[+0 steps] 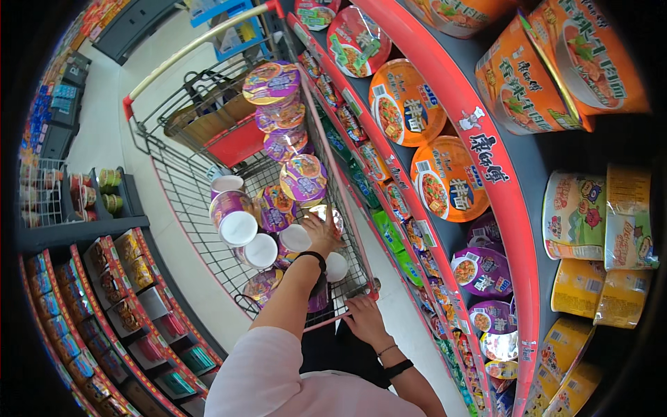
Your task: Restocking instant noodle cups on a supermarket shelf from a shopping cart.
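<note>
My left hand (pixel 322 234) reaches into a wire shopping cart (pixel 182 208), its fingers over a shiny-topped noodle cup (pixel 331 218) near the cart's side; whether they grip it is unclear. Around it lie several purple instant noodle cups, such as an upright one (pixel 304 178) and one on its side (pixel 276 208). Some show white bases, like the cup (pixel 238 228) left of the hand. More purple cups (pixel 271 83) form a row along the side towards the handle. My right hand (pixel 365 319) rests at the cart's near corner rim, fingers on the edge.
Right of the cart stands a red-edged shelf (pixel 469 125) with orange noodle bowls (pixel 450 178), purple bowls (pixel 482 271) and yellow tubs (pixel 578 286). Snack racks (pixel 120 307) curve along the lower left. A cardboard box (pixel 203 127) sits in the cart near its handle (pixel 198 47).
</note>
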Motion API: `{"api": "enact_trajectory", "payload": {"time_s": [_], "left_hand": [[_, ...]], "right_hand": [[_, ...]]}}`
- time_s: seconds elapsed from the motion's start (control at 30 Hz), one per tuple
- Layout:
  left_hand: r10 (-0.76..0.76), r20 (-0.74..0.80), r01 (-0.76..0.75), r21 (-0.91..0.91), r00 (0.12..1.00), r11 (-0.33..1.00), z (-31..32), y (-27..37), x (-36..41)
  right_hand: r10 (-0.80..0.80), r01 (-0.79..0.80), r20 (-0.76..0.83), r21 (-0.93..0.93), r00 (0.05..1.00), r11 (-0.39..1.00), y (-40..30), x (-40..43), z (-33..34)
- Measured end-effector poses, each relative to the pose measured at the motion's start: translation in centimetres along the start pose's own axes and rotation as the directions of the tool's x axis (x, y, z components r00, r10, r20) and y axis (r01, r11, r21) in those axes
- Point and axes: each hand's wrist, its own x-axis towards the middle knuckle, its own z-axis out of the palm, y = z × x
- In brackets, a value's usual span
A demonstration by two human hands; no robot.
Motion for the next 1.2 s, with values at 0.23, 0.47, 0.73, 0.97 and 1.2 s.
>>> {"api": "enact_trajectory", "payload": {"time_s": [0.23, 0.47, 0.73, 0.97, 1.2], "left_hand": [[-0.108, -0.3, 0.064, -0.153, 0.948, 0.986, 1.9, 0.8, 0.9], [-0.108, -0.294, 0.066, -0.149, 0.95, 0.987, 0.4, 0.0, 0.2], [-0.131, -0.23, 0.08, -0.219, 0.964, 0.972, -2.2, -0.2, -2.8], [-0.131, -0.108, 0.09, -0.327, 0.985, 0.941, -5.2, -1.1, -5.6], [-0.021, -0.134, -0.034, -0.398, 0.991, 0.917, -11.9, -5.7, -11.9]], "right_hand": [[0.042, -0.042, -0.01, 0.036, 0.999, 0.998, -0.1, -0.1, 0.2], [0.058, -0.059, 0.026, 0.023, 0.998, 0.998, 0.0, -0.4, 0.5], [-0.031, 0.032, -0.036, 0.017, 0.999, 0.999, -0.2, -0.6, 0.9], [-0.061, 0.061, 0.045, -0.003, 0.997, 0.998, 0.5, -1.0, 1.6], [0.021, -0.078, 0.222, 0.25, 0.975, 0.965, 0.8, 0.1, -0.6]]}}
